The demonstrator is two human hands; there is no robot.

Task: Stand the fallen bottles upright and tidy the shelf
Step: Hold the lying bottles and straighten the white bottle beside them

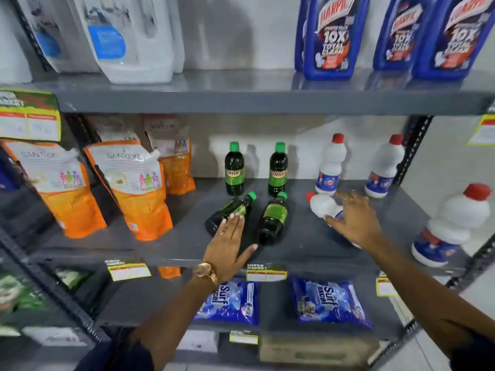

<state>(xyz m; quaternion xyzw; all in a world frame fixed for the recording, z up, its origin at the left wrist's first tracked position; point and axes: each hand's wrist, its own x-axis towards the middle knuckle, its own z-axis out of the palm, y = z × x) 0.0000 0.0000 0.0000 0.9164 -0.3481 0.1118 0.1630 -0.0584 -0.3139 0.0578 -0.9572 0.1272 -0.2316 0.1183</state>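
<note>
Grey shelf (300, 253) | left hand (227, 247) open, fingertips on fallen dark bottle (229, 211) | right hand (356, 218) open over fallen white bottle (322, 206) | second dark bottle (273, 219) lying | upright bottles (234, 168) behind

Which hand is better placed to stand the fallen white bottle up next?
The right hand. It is already spread open over the fallen white bottle, its fingers reaching across the body. The left hand is busy at the fallen green-capped bottle, farther left on the same shelf.
</note>
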